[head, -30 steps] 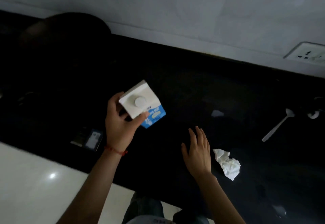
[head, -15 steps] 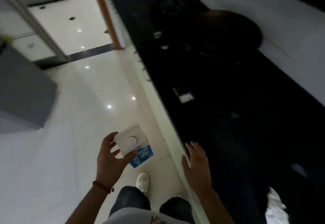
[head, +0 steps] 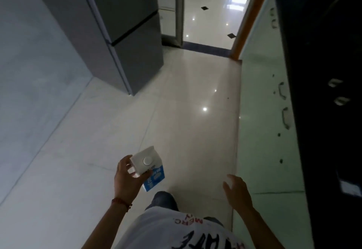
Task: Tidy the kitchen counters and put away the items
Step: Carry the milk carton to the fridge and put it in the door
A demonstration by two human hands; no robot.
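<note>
Near left, my left hand (head: 125, 180) grasps the carton (head: 149, 167) round its stiff, light-looking top; right hand (head: 238, 192) released.

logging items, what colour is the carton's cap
White, like the carton top around it; the cap shows in the head view.

- The white shirt (head: 156, 231), at the bottom of the view below the milk carton (head: 149, 167), bears small red letters reading "MERC", seen upside down from the wearer's angle.
- Below those red letters on the same shirt stands a row of large black letters, cut off by the bottom edge and upside down; they cannot be read with certainty.
- The carton's blue side panel, just under its white capped top, carries white print too blurred and small to read.
</note>
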